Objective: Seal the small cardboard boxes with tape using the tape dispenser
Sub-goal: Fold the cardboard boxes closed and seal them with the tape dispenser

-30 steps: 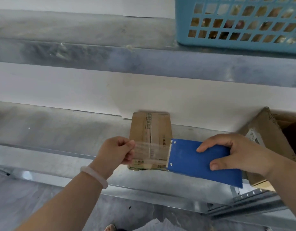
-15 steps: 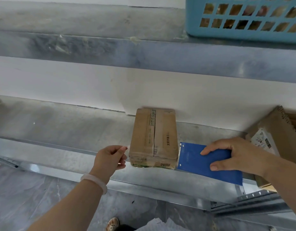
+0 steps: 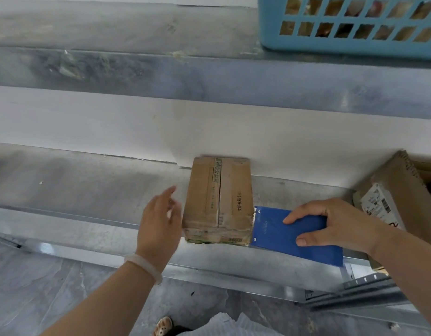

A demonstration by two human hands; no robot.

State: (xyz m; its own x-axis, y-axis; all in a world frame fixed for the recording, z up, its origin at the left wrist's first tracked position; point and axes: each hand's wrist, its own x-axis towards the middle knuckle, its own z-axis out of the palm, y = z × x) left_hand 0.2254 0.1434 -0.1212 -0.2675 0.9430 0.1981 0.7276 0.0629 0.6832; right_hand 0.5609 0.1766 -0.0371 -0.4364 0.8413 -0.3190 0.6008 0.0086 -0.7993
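Observation:
A small brown cardboard box (image 3: 219, 200) lies on the grey metal shelf (image 3: 88, 187), its far end against the white wall. Clear tape crosses its near end. My right hand (image 3: 335, 224) grips the blue tape dispenser (image 3: 277, 232), whose toothed edge touches the box's right near corner. My left hand (image 3: 161, 219) hovers just left of the box with fingers spread and slightly blurred, holding nothing.
An open cardboard carton (image 3: 398, 192) with a labelled packet stands at the right of the shelf. A blue plastic basket (image 3: 350, 44) sits on the upper shelf at top right. Below are a grey floor and a sandalled foot (image 3: 163, 326).
My left hand let go of the tape end and opened beside the box's left side. The dispenser moved right across the box to its right corner, leaving tape over the near end.

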